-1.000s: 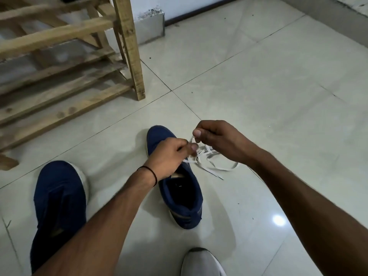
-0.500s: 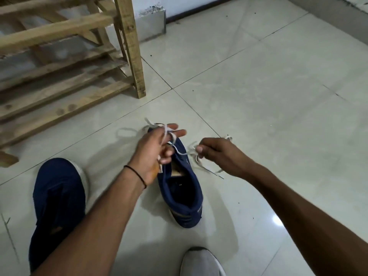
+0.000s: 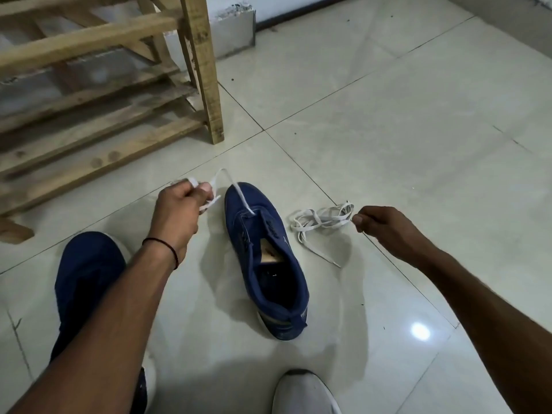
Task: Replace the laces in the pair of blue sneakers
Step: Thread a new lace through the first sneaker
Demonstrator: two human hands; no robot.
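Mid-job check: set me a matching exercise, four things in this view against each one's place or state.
1 centre sneaker
2 other blue sneaker
3 loose lace bundle
4 wooden rack

a partly hidden by the left arm
b standing far left
c lace strand runs from it to the left hand
d on the floor, one end pinched by the right hand

Pairs: 1-c, 2-a, 3-d, 4-b

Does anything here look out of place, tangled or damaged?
Nothing looks damaged. The blue sneaker is nearly unlaced: one white strand runs from its front eyelets to the left hand, and a tangled lace heap lies on the floor to its right, pinched by the right hand. Plausibly just mid-task.
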